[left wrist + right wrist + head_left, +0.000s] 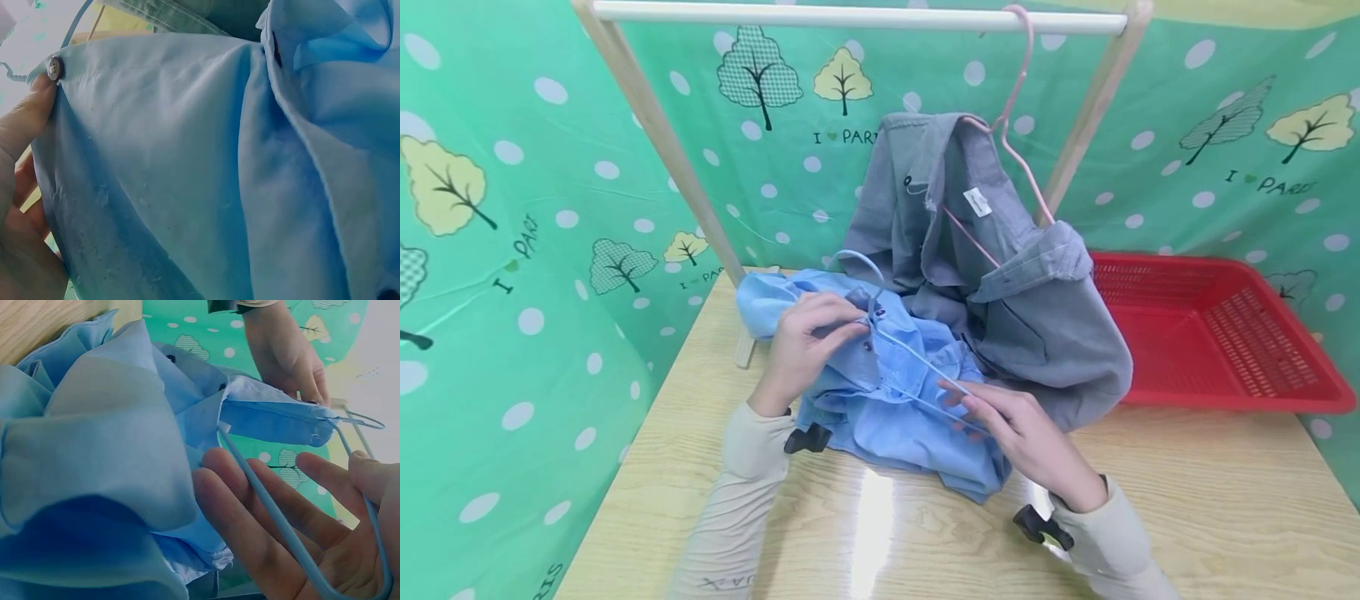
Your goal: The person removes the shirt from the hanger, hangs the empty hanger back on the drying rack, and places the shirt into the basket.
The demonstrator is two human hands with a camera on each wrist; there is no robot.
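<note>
A light blue shirt (880,429) lies bunched on the table, its collar raised. My left hand (801,350) pinches the collar's end, with the thumb just below a button (55,69) in the left wrist view. A light blue clothes hanger (275,512) runs out of the collar opening, and its hook (862,253) sticks up beside the left fingers. Holding the hanger's near end is my right hand (1026,433); in the right wrist view its thumb crosses the wire and the other fingers stretch out beneath. The shirt hides the hanger's far end.
Behind the blue shirt, a grey shirt (1045,325) hangs on a pink hanger (1025,58) from the white rail (850,14) of a wooden rack. To the right stands a red basket (1247,398). Patterned green cloth (572,275) encloses the table (700,450).
</note>
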